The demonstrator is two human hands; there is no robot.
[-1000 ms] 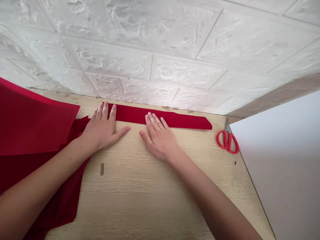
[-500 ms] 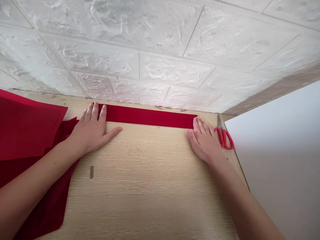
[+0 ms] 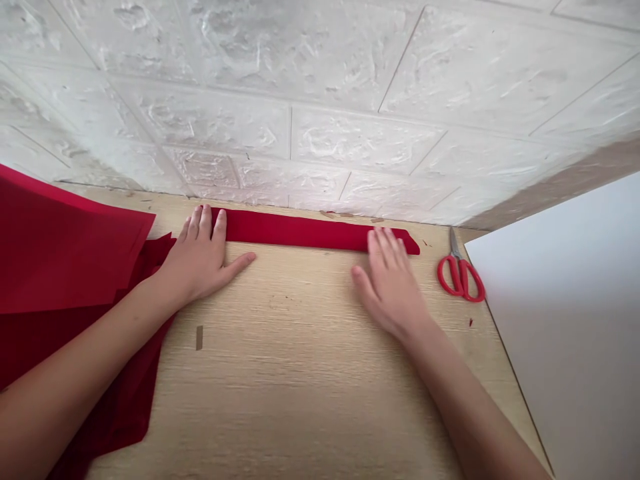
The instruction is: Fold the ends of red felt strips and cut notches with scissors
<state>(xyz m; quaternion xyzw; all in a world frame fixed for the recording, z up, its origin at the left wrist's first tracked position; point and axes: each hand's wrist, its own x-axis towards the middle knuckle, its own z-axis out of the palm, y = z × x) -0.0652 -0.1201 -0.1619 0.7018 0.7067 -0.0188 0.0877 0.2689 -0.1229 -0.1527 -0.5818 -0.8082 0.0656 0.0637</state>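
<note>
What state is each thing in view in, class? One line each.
Long, narrow red cloth strip: lying flat, right end slanted.
Left hand: open, fingers on the strip's left end.
Right hand: open, fingers over the strip near its right end.
Red-handled metal scissors: unheld, blades apparently closed.
Stacked red cloth sheets at left: layered, lower part rumpled.

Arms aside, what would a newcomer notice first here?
The long red strip, lying across the pale tabletop near the foot of the white brick-patterned wall. Next, the larger red sheets piled at the left edge of the view, and the red-handled scissors to the right of the strip, beside a big white panel.
</note>
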